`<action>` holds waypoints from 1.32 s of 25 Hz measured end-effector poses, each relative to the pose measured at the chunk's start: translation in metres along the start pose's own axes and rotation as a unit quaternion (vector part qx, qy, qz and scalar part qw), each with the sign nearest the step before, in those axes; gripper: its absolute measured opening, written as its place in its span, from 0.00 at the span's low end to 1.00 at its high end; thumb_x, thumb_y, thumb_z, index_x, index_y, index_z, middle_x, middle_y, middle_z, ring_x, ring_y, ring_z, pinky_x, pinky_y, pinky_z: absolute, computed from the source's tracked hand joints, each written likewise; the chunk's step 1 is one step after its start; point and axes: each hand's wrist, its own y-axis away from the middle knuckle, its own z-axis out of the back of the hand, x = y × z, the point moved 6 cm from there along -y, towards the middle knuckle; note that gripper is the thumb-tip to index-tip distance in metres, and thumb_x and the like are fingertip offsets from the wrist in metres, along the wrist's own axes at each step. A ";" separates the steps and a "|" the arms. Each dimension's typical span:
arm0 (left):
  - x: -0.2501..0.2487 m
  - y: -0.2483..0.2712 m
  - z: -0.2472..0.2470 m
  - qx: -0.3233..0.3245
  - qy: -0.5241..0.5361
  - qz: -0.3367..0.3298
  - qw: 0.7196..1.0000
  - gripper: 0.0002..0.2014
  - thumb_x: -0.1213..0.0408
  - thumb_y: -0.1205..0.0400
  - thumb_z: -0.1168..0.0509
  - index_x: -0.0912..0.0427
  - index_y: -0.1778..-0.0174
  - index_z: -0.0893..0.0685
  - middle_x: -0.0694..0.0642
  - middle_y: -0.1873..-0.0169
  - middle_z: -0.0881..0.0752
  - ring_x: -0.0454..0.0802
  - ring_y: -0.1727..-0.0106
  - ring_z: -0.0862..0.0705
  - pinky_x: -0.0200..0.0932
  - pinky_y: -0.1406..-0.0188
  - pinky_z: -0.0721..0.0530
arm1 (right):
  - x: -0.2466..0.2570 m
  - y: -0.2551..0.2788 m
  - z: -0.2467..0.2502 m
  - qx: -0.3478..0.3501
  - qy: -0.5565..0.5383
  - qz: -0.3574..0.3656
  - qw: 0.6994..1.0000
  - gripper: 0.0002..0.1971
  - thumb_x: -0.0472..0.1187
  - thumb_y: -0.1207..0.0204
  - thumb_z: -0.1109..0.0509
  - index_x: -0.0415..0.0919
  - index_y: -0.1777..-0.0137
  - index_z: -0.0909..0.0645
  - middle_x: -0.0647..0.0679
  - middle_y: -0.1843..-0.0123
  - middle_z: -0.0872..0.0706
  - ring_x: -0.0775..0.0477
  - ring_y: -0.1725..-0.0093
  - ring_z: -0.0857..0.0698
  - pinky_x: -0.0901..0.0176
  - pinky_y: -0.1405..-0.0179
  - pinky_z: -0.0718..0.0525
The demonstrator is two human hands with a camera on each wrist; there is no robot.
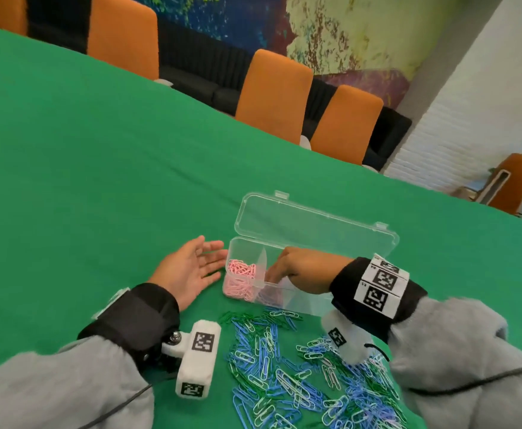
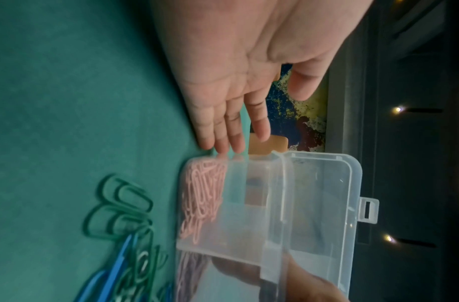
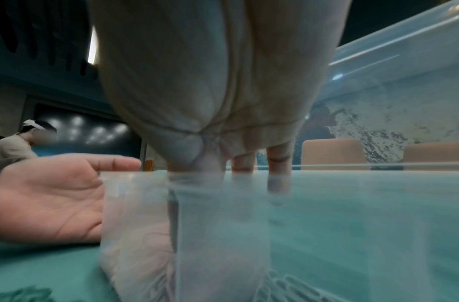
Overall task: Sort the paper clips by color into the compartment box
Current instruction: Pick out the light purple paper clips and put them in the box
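A clear compartment box [image 1: 303, 305] lies on the green cloth with its lid [image 1: 315, 224] folded back. Pink paper clips [image 1: 241, 274] fill its left end compartment, and some pale purple ones [image 1: 269, 295] show in the one beside it. My right hand [image 1: 280, 269] reaches down into that second compartment, fingers spread and pointing down; the box wall blurs the tips [image 3: 277, 183]. My left hand [image 1: 205, 258] lies flat, palm up, its fingertips [image 2: 223, 147] touching the box's left end [image 2: 249, 163]. A loose pile of blue, green and white clips [image 1: 284, 366] lies in front of the box.
Green cloth [image 1: 98, 181] covers the whole table. Orange chairs [image 1: 272, 94] line its far edge. Another person [image 3: 19, 143] sits in the background of the right wrist view. Cables run from both wrist cameras over the near edge.
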 end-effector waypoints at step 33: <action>-0.002 -0.006 0.010 -0.051 0.021 -0.015 0.998 0.09 0.65 0.15 0.45 0.62 0.50 0.20 0.62 0.51 0.16 0.55 0.49 0.16 0.48 0.53 0.19 | 0.006 -0.022 0.005 0.078 0.247 -0.013 0.966 0.18 0.29 0.22 0.42 0.41 0.39 0.16 0.44 0.38 0.18 0.43 0.42 0.24 0.51 0.45 0.20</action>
